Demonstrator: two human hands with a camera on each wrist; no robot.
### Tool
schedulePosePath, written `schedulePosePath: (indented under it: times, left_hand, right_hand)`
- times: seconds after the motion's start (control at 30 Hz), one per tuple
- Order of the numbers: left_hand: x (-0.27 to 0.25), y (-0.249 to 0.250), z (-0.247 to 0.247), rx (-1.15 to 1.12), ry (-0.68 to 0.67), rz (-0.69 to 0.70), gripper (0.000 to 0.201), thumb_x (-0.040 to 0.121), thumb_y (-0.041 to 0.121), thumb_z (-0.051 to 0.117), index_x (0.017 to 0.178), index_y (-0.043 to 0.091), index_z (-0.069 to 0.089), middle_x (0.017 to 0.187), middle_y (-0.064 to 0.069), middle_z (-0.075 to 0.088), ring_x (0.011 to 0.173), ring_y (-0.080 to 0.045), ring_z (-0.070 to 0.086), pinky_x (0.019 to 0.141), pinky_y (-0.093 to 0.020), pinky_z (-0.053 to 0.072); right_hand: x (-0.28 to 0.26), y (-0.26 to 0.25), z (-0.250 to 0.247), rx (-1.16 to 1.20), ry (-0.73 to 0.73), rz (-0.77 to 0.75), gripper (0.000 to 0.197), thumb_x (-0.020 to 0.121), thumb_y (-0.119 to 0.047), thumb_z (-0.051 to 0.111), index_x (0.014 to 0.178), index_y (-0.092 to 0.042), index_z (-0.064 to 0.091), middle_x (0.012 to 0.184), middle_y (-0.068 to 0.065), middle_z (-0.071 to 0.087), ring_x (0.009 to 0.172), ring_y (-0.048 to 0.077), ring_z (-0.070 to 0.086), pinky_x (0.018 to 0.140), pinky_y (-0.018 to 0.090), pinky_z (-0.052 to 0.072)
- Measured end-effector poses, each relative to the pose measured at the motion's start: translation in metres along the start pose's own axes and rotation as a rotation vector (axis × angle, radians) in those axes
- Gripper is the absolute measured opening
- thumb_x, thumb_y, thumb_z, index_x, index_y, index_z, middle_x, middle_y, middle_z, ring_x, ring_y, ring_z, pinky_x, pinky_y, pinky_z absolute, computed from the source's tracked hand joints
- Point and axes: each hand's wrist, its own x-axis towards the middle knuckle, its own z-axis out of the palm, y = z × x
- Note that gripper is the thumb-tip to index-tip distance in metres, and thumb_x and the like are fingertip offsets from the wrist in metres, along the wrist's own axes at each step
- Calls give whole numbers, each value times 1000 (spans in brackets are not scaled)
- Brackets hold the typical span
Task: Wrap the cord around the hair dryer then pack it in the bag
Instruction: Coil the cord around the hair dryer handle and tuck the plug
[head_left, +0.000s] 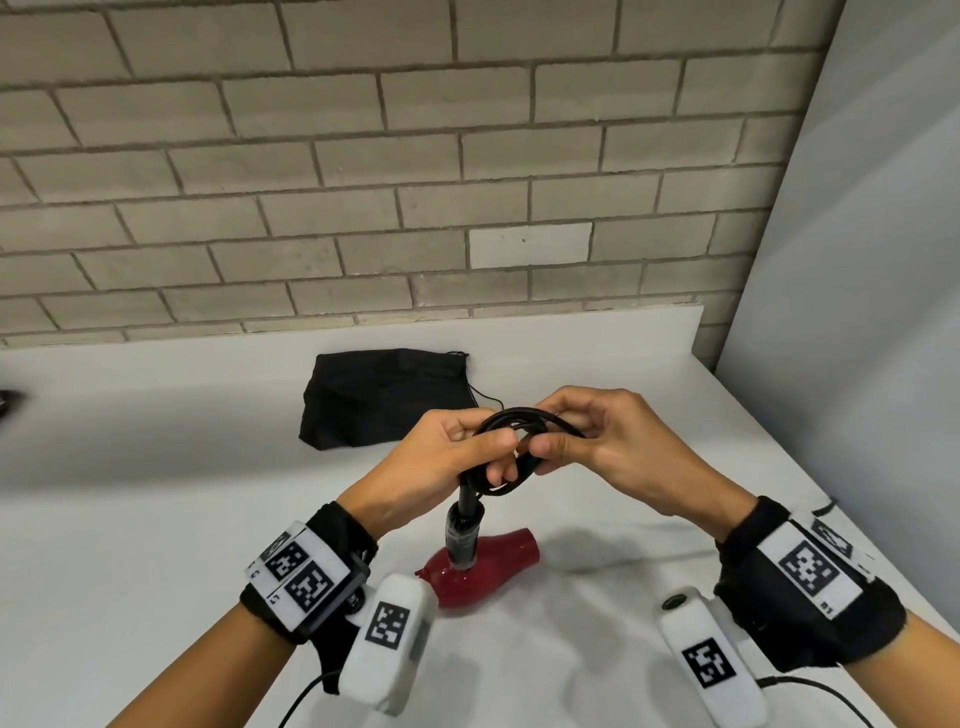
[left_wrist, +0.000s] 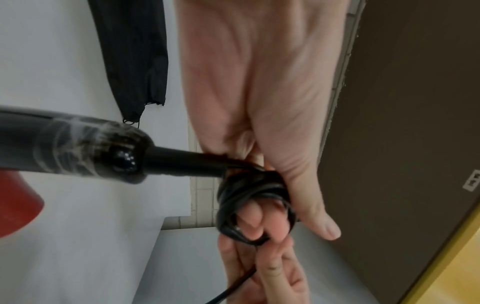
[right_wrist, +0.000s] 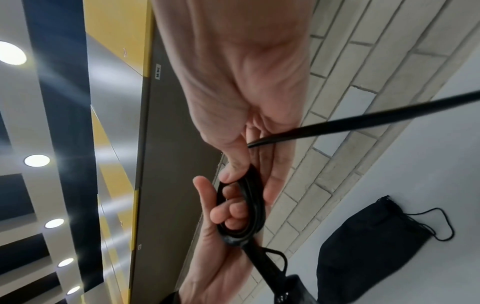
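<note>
One black drawstring bag (head_left: 384, 397) is lying flat on the white table (head_left: 156, 493), close to the brick wall (head_left: 363, 156), with its drawstring (head_left: 485, 397) trailing off its right side. Its mouth is not facing me, so I cannot tell whether anything is inside; it is looking flat and limp. It is sitting well apart from the hands, beyond them.

There is one hair dryer (head_left: 475, 564), red in the body with a black handle (head_left: 464, 530) pointing up toward the hands. Its red body is hanging just above the table in front of the person. Whether it is touching the surface I cannot tell.

One black cord (head_left: 519, 431) is running out of the handle end and is gathered into a small coil of several loops between the two hands. The left hand (head_left: 441, 462) is holding that coil, its fingers curled through the loops and the thumb lying over the top. The right hand (head_left: 597, 441) is pinching the coil from the other side between thumb and fingers, and the right wrist view is showing a straight length of cord passing out through its palm.

Both wrists are wearing black bands with white camera units, two in all.
</note>
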Motion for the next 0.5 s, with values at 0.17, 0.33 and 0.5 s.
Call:
schedulePosePath:
  times: [0.17,0.33,0.5]
  left_hand:
    - [7,6,4,76,-12,-28,36,94,37,52,62,26,64,47,3,48,53,-15,46,62,-22,42]
    - [13,2,2,-65,150,-40,35,93,35,51,66,13,50,41,10,26,41,-8,30,49,-21,25]
    - [13,4,-14,-178,249,-68,35,90,38,47,67,11,46,42,11,22,42,-8,24,50,-25,18]
  right_hand:
    - [3,6,6,10,48,-13,15,83,-14,69,97,-10,67,90,11,75,82,26,73,86,45,56]
    - [-11,21,-10,-211,27,-107,12,92,-25,56,100,-16,58,65,4,66,47,12,59,52,29,52]
    - [-65,75,-74,-626,220,-53,38,87,-69,28,100,-37,45,71,-14,58,53,7,48,54,15,37]
